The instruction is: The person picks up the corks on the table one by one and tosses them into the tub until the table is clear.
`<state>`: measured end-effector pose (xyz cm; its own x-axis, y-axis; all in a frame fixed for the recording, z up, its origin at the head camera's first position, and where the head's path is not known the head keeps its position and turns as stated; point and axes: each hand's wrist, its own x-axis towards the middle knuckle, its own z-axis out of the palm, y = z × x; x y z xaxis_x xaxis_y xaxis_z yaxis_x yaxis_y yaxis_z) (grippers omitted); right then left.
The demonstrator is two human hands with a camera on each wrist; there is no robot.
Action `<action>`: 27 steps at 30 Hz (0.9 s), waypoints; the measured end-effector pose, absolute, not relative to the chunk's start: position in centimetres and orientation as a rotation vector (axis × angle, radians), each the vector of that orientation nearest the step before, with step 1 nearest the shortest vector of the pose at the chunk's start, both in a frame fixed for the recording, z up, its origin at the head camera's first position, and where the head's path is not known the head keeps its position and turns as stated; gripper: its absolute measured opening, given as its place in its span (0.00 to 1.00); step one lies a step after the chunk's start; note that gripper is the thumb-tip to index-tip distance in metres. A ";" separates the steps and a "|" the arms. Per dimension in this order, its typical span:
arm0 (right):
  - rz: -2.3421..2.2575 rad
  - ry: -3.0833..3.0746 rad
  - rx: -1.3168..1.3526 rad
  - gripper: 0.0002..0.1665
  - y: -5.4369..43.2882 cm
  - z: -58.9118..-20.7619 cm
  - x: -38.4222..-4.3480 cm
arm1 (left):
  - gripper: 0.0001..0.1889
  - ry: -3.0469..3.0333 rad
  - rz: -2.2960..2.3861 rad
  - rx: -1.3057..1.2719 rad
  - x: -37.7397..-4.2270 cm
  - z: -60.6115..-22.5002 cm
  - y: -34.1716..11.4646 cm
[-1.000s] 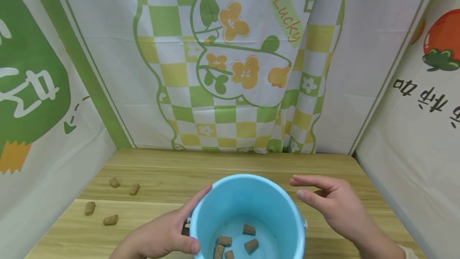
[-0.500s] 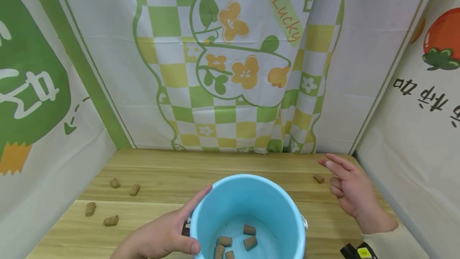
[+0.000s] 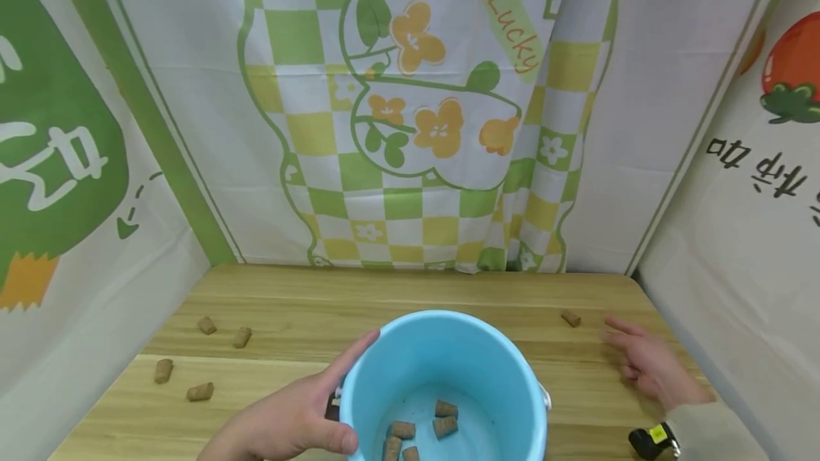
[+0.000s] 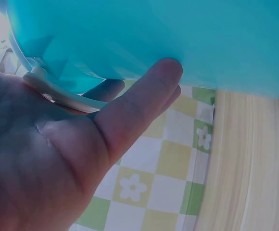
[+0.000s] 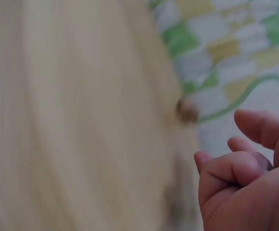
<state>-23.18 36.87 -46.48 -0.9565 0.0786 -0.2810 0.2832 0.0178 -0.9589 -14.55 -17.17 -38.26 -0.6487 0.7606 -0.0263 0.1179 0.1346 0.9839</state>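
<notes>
My left hand (image 3: 282,415) grips the left side of a light blue bucket (image 3: 442,336), thumb at the rim and fingers along the outer wall. In the left wrist view, the fingertips (image 4: 168,70) meet the bucket wall beside its white handle (image 4: 65,96). Several brown corks (image 3: 445,426) lie on the bucket's floor. At the right, my right hand (image 3: 653,368) is over the table with nothing in it, a little right of a single cork (image 3: 571,318). That cork (image 5: 186,110) looks blurred in the right wrist view, apart from the fingers.
Several loose corks (image 3: 200,391) are spread over the left part of the wooden table (image 3: 307,304). A green and yellow checkered curtain (image 3: 397,226) hangs at the back edge, and printed cloth walls (image 3: 737,247) close in both sides.
My right hand has moved from beside the bucket's rim to the right, uncovering the single cork, then drawn slightly lower. One cork inside the bucket has shifted against another. The left hand keeps its place.
</notes>
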 end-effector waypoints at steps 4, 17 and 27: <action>-1.965 2.232 0.427 0.41 38.2 -47.9 -23.6 | 0.57 1.889 1.542 0.844 -14.6 -38.3 -17.2; -1.953 2.257 0.379 0.44 37.7 -48.6 -25.4 | 0.57 1.885 1.551 0.868 -14.6 -38.2 -17.2; -1.895 2.254 0.360 0.45 37.4 -48.7 -26.8 | 0.57 1.875 1.548 0.851 -14.7 -38.2 -17.1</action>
<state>-26.80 37.42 -48.70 -0.9556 0.0717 -0.2859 0.2940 0.1614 -0.9421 -14.73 -17.06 -38.18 -0.6430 0.7655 -0.0242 0.1209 0.1327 0.9838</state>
